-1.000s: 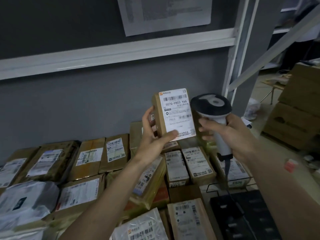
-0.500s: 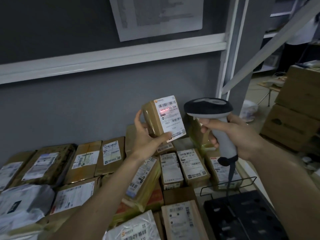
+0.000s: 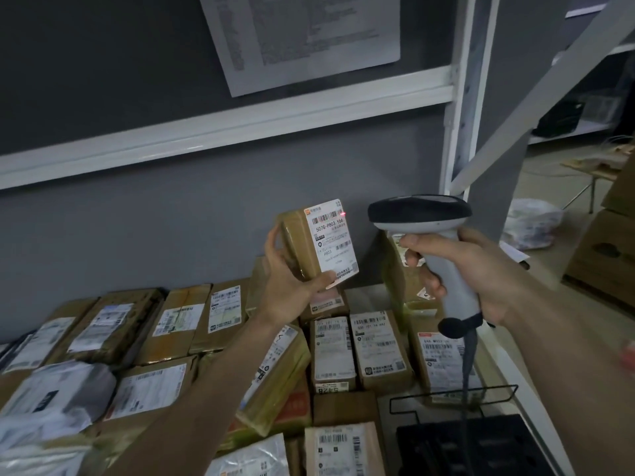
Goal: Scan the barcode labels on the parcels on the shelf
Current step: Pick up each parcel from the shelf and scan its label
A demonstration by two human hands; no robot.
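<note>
Parcels (image 3: 113,341), taped brown cartons and grey poly bags, white barcode labels upward: packed edge to edge across the shelf (image 3: 508,383), from far left to the near centre. Left hand (image 3: 292,280): raised above the stock at centre, holding a small brown parcel (image 3: 302,242) upright; thumb pressed on the lower edge of its label (image 3: 331,240), fingers curled round the far side. Label reads 507G-P803 Y66; a red dot sits at its upper right corner. Right hand (image 3: 470,269): just right of the held parcel, fingers wrapped round the handle of a grey barcode scanner (image 3: 433,231), index finger curled at the front; dark head turned toward the label, apart from it. Scanner cable (image 3: 467,365): hangs down to the near right. Black tray (image 3: 481,448): near right. Printed sheet (image 3: 299,39): on the grey wall, far centre.
</note>
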